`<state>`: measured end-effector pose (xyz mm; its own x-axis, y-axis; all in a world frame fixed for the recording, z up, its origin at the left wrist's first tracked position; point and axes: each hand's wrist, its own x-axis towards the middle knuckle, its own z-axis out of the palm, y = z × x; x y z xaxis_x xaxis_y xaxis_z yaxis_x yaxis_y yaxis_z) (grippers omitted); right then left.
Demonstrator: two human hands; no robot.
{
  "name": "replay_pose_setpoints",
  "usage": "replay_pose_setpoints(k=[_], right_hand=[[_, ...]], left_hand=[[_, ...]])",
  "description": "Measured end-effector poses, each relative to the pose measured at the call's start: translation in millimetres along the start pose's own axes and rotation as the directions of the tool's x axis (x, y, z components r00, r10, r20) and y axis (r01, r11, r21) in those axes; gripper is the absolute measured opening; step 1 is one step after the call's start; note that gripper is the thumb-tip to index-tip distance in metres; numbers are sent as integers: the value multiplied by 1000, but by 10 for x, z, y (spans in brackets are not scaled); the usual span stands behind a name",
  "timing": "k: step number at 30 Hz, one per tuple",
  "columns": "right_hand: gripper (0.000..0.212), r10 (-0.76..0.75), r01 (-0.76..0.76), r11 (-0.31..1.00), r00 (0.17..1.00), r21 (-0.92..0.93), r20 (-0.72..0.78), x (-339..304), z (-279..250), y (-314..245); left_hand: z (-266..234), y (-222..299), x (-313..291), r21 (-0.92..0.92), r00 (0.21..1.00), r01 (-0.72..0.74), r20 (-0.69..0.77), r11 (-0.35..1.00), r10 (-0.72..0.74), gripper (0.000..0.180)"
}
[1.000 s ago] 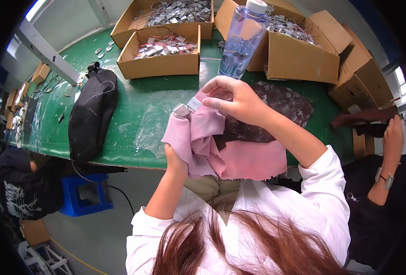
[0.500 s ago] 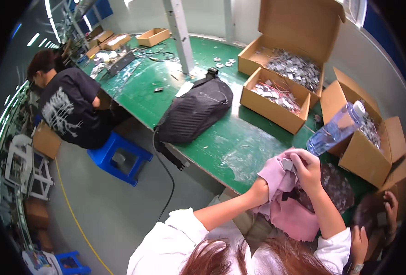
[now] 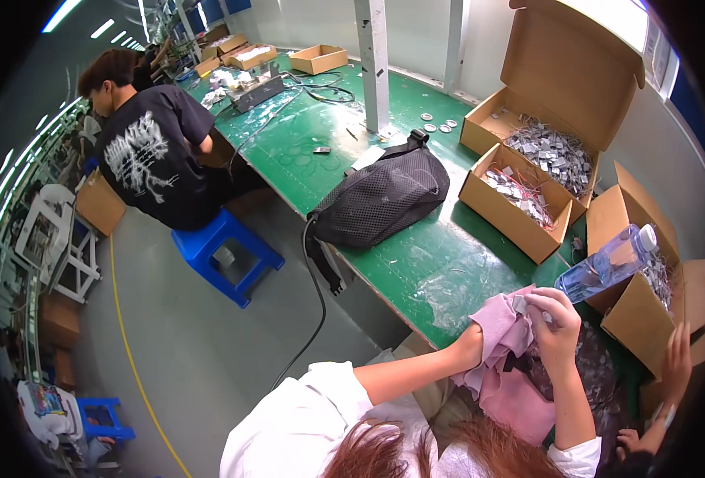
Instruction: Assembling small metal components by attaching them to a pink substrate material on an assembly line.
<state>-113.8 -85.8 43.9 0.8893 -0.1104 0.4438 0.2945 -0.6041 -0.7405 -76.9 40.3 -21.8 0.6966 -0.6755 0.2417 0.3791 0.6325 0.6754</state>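
A pink cloth (image 3: 496,325) is draped over my left hand (image 3: 472,346), hiding most of its fingers; the hand is closed on the cloth. At the cloth's upper end is a small flat grey metal piece (image 3: 519,304). My right hand (image 3: 558,320) is closed, its thumb and fingertips pinching at that piece from the right. More pink cloth (image 3: 519,402) hangs below, over my lap, beside a dark patterned plastic-like bundle (image 3: 595,358). A blue clear water bottle (image 3: 607,263) leans just beyond my right hand.
Cardboard boxes (image 3: 515,203) of small metal parts stand at the right on the green table (image 3: 392,275). A black mesh bag (image 3: 384,195) lies mid-table, near a post (image 3: 372,72). Another person's hand (image 3: 675,358) is at far right. A person (image 3: 153,151) sits on a blue stool (image 3: 225,251) at left.
The view has shifted, so the scene sits further right. My hands stay together at the cloth and metal piece. At far right, another person's hand has moved up against the cardboard box.
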Motion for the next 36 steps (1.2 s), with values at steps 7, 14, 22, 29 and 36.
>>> replay_pose_setpoints(k=[7,14,22,29,36], right_hand=[[12,421,-430,883,903,185,88,-43,-79,61],[19,438,-435,898,877,-60,196,91,-126,-5],[20,492,-590,782,783,203,381,159,-157,192],[20,465,-563,811,786,161,408,114,-186,172],[19,360,-483,832,844,273,397,65,-157,248]], left_hand=[[64,-10,-83,49,995,26,-99,998,-21,38],[97,50,-33,286,997,-26,-59,958,45,25],[120,93,-10,181,974,161,-187,970,-127,24],[108,30,-28,269,978,153,-179,951,-107,23],[110,49,-52,301,971,179,-207,937,-119,25]])
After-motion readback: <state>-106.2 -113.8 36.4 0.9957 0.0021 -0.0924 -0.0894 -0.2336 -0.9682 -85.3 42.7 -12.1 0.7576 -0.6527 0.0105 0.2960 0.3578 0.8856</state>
